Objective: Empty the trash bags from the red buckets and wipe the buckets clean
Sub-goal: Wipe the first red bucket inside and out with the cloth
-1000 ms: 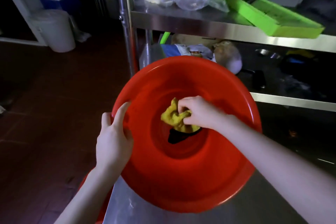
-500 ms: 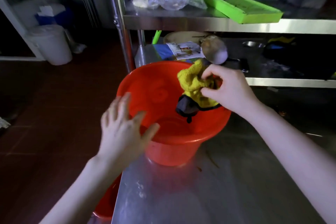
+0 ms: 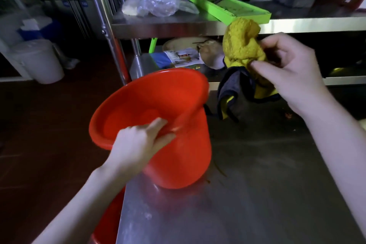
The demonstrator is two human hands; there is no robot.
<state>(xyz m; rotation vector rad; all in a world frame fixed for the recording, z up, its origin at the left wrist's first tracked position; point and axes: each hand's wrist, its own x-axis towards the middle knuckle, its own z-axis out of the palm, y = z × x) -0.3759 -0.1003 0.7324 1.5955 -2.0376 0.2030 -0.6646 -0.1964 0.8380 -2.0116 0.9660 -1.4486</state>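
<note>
A red bucket [image 3: 178, 156] stands tilted to the left on the steel table [image 3: 257, 194], its mouth turned toward the floor side. My left hand [image 3: 138, 142] grips its near rim, fingers inside and thumb outside. My right hand [image 3: 291, 73] is raised to the right of the bucket, clear of it, and holds a bunched yellow cloth [image 3: 241, 43] with a dark blue edge hanging down. A second red bucket [image 3: 107, 222] shows partly below the table's left edge, under my left forearm.
A steel shelf rack [image 3: 178, 27] stands behind the table with a crumpled clear plastic bag [image 3: 154, 2] and a green tray [image 3: 227, 8] on top. Papers and a bowl lie on its lower shelf. A white bin [image 3: 37, 59] stands on the dark floor at left.
My right hand lifted the cloth out of the bucket and up to the right. My left hand let go, then took the near rim again and tipped the bucket to the left.
</note>
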